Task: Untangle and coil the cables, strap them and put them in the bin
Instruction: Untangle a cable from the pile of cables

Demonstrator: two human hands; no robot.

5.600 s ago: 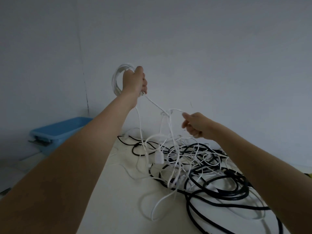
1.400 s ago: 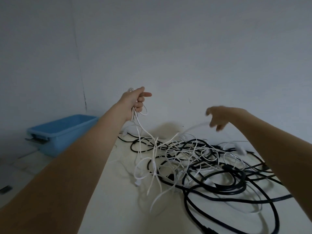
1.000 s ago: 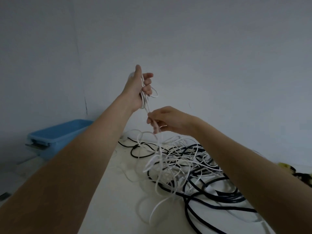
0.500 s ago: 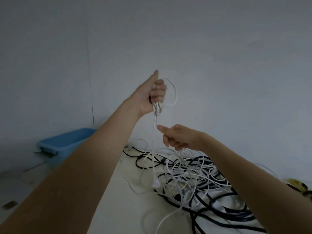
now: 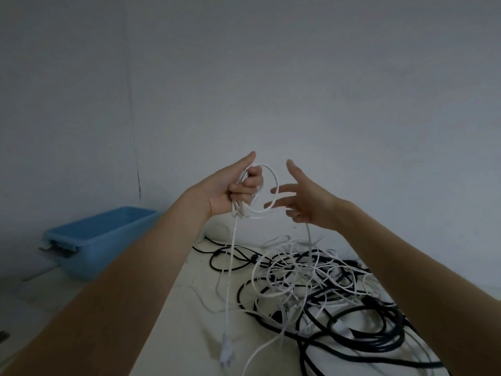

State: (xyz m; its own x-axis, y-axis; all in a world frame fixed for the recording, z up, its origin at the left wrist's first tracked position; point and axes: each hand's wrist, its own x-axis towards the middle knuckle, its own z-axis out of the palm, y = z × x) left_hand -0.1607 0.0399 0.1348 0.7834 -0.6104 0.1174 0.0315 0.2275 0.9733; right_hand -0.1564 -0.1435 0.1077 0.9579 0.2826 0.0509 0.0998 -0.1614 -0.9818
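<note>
My left hand (image 5: 238,187) is raised above the table and grips a small bundle of white cable (image 5: 274,180) loops. One strand hangs straight down from it and ends in a white plug (image 5: 226,354) just above the table. My right hand (image 5: 305,202) is beside it on the right, fingers straight and spread, with the newest loop lying across the fingers. From under that hand the cable drops into the tangle of black and white cables (image 5: 325,297) on the cream table (image 5: 184,335). The blue bin (image 5: 103,240) stands at the left.
A plain grey wall rises right behind the table. The bin sits past the table's left edge on a lower surface. Thick black cables (image 5: 379,343) fill the table's right half.
My left hand has come down a little with the loops. My right hand has risen from below to beside it and spread its fingers, and one more loop now curves between the hands.
</note>
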